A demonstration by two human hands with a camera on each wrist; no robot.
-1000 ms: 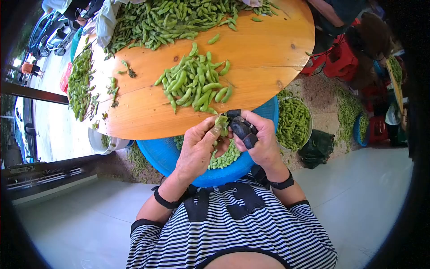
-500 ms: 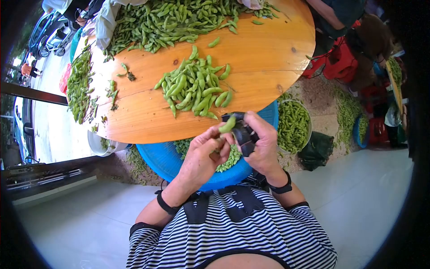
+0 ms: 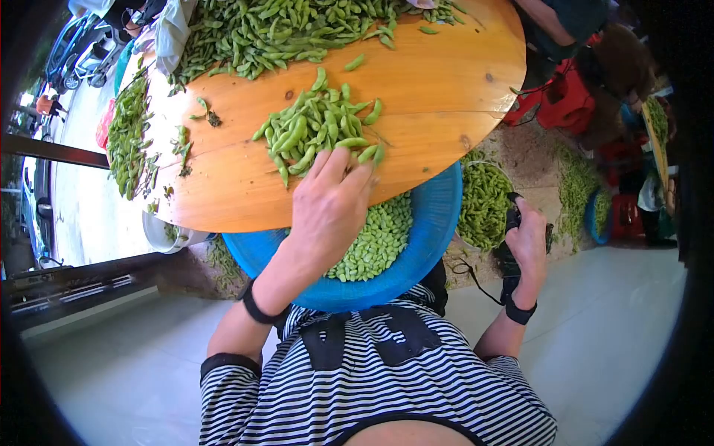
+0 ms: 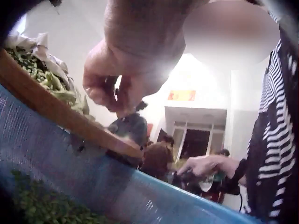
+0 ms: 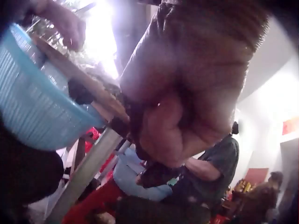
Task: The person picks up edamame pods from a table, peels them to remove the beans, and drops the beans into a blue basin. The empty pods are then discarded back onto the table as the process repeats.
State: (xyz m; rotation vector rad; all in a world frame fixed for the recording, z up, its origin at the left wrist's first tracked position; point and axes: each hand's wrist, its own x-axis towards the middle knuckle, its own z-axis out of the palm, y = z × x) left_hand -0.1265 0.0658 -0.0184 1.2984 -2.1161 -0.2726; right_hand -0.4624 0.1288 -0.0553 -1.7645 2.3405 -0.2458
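My left hand [image 3: 327, 204] reaches over a pile of green pods [image 3: 297, 134] on the wooden table [image 3: 439, 82], bent fingertips touching the pile's near edge. In the left wrist view this hand [image 4: 126, 70] has thumb and fingers close together; whether a pod is between them cannot be told. My right hand [image 3: 528, 241], with black wraps on some fingers, hangs beside a bucket of pods [image 3: 483, 204]. In the right wrist view the right hand [image 5: 187, 102] is loosely bent, with nothing visibly held. Shelled beans [image 3: 375, 241] lie in a blue basin [image 3: 435, 215].
A larger heap of pods [image 3: 260, 37] covers the table's far side, with more pods [image 3: 130, 141] at its left. Beyond the bucket are red stools [image 3: 565, 100]. A white bucket [image 3: 160, 234] stands below the table's left edge. Other people are nearby.
Both hands were together over the basin, handling a pod. They have parted: the left has moved forward to the pile, the right outward beside the bucket, uncovering the shelled beans.
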